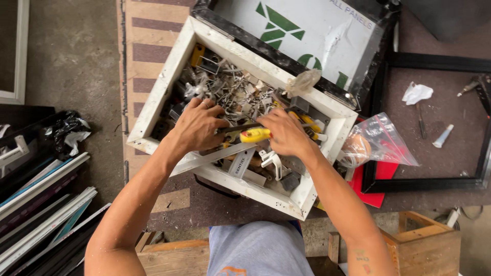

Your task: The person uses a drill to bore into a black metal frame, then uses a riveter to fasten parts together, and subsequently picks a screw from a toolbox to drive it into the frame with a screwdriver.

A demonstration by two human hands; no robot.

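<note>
Both hands dig in a white box (pixel 153 110) of metal scraps. The left hand (pixel 197 125) presses curled into clips; the right hand (pixel 284 134) has its grip closed on a yellow-handled tool (pixel 254 135). A plastic bag (pixel 381 140) and black frame (pixel 434 122) crowd the right.

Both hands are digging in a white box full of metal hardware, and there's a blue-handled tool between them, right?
Not quite: the head view shows the tool's handle is yellow, not blue. The rest holds: left hand and right hand are both in the white box of metal hardware.
</note>
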